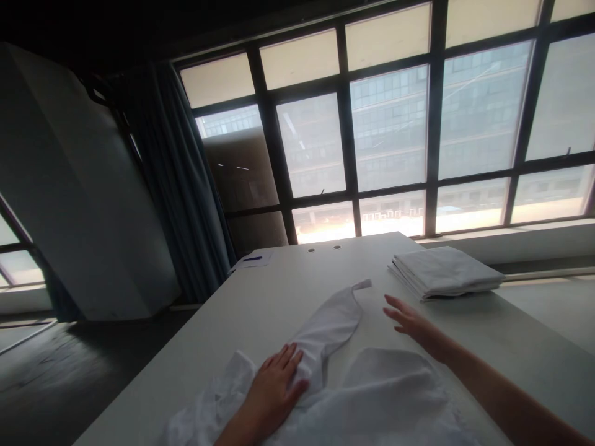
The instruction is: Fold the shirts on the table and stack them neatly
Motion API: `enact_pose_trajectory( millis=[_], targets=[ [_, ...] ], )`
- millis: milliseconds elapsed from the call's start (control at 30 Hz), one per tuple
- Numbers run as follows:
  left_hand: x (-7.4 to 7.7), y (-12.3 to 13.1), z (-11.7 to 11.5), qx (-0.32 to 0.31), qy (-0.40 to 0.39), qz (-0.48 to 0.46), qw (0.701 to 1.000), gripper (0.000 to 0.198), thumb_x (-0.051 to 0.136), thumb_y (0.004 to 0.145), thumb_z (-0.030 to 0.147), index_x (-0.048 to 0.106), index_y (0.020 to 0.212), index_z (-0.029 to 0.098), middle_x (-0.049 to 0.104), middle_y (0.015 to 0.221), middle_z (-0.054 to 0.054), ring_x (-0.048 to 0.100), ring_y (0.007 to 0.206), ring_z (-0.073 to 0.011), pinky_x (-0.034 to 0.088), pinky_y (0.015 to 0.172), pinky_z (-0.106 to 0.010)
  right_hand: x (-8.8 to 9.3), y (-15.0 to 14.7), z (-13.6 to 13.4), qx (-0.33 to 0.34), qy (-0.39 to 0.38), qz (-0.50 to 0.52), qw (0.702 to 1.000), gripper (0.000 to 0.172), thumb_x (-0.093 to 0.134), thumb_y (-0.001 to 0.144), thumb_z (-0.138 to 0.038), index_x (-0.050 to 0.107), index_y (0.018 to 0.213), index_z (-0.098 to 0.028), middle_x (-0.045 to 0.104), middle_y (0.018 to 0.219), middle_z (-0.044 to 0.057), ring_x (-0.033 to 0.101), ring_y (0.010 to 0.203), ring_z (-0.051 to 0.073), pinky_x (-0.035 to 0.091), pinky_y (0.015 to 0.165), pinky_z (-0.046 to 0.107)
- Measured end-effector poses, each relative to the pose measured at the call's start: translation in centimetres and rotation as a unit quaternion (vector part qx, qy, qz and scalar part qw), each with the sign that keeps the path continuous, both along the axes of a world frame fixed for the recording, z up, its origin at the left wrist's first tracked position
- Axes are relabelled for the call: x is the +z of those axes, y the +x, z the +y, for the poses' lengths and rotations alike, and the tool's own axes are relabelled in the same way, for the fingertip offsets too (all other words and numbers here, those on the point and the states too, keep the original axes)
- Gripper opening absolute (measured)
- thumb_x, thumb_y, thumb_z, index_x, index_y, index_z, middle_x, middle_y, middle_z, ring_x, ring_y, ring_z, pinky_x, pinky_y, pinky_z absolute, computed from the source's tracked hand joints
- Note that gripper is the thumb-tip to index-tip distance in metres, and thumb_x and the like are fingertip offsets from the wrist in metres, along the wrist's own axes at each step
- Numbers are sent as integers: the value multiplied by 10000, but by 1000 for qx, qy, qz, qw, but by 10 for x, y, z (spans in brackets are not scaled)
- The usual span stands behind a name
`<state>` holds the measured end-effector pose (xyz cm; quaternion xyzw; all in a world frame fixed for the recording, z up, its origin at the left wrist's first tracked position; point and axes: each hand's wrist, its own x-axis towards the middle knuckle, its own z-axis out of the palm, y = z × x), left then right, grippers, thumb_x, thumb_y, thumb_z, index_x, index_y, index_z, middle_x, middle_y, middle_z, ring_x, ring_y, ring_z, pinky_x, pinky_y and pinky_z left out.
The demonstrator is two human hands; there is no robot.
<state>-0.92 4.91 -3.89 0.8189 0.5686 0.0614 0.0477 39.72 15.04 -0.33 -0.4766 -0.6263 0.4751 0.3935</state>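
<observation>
A crumpled white cloth point(372, 402) lies across the near part of the table, with one narrow end stretching away from me to a thin tip. My left hand point(277, 387) rests on it, palm down, fingers laid out over the fabric. To the right of the cloth's far end, my right hand point(409, 322) hovers above the table, fingers extended and nothing in them. The cloth's kind does not show, as it is bunched and its near edge runs out of the picture.
A stack of folded white cloths point(449, 272) sits at the table's right edge. Paper with a dark blue pen point(252, 258) lies at the far left corner of the white table point(223, 337). Beyond are large windows point(390, 127), a blue curtain point(181, 179) and a pillar point(93, 186).
</observation>
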Motion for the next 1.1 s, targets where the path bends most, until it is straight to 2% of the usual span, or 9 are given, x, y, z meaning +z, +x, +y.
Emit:
enact_pose_trajectory(
  millis=[100,233,400,533,667,733,833,967,1100],
  targets=[
    [-10,-17,14,58,-2,17,998,703,356,985,677,302,1573,296,245,1647,-52,241,1512,-277,203,1228,-469,-12,-25,-27,64,96,-139,984,721,591,821,-681,577,1379,-225,448,1544,157,386,1435,333,280,1194,494],
    [-12,-31,22,98,-31,29,994,781,343,955,727,252,1588,279,172,1662,-41,161,1532,-277,127,1240,-488,-27,-58,-65,205,146,-286,924,644,538,890,-628,530,1442,-297,394,1593,92,259,1498,336,131,1227,551],
    [-12,-48,32,166,-37,31,985,828,344,920,751,287,1581,256,182,1660,-55,152,1533,-290,122,1230,-528,-39,-52,-58,212,156,-364,894,714,492,911,-633,348,1548,-345,252,1657,44,112,1531,353,-105,1185,622],
    [-12,-60,50,238,-34,44,970,848,333,916,729,301,1576,196,201,1655,-105,175,1525,-325,175,1195,-592,-32,-31,-31,137,149,-408,890,673,467,928,-599,419,1517,-275,360,1610,100,275,1484,341,89,1200,577],
    [-11,-66,79,309,-24,44,950,833,343,911,705,343,1553,175,222,1645,-156,214,1504,-380,197,1119,-713,-27,-14,-15,30,169,-427,888,359,477,925,-406,694,1092,-176,686,1181,166,612,1123,302,418,975,410],
    [-11,-65,93,334,-8,36,942,815,356,910,692,397,1522,155,282,1618,-202,253,1479,-415,195,1087,-749,-28,-7,-11,27,173,-415,893,246,528,886,-376,687,913,-191,711,1003,123,653,943,263,452,837,348],
    [-9,-57,109,352,33,26,935,757,377,917,670,511,1430,129,412,1531,-260,317,1426,-467,201,1059,-764,-28,-2,-4,32,177,-387,904,228,501,911,-397,645,875,-224,717,860,58,657,780,214,444,724,304],
    [-3,-36,112,317,116,7,941,523,318,996,492,622,1281,176,573,1367,-202,417,1356,-398,245,1097,-632,-27,0,9,-69,219,-238,944,285,408,957,-439,605,928,-234,727,837,52,684,799,214,472,748,304],
    [5,-11,103,212,144,-12,966,416,303,1013,345,673,1135,200,657,1182,-132,574,1145,-275,381,1028,-419,-29,1,18,-155,214,-109,958,224,496,853,-368,613,970,-217,743,953,71,704,874,222,522,772,308]
  ],
)
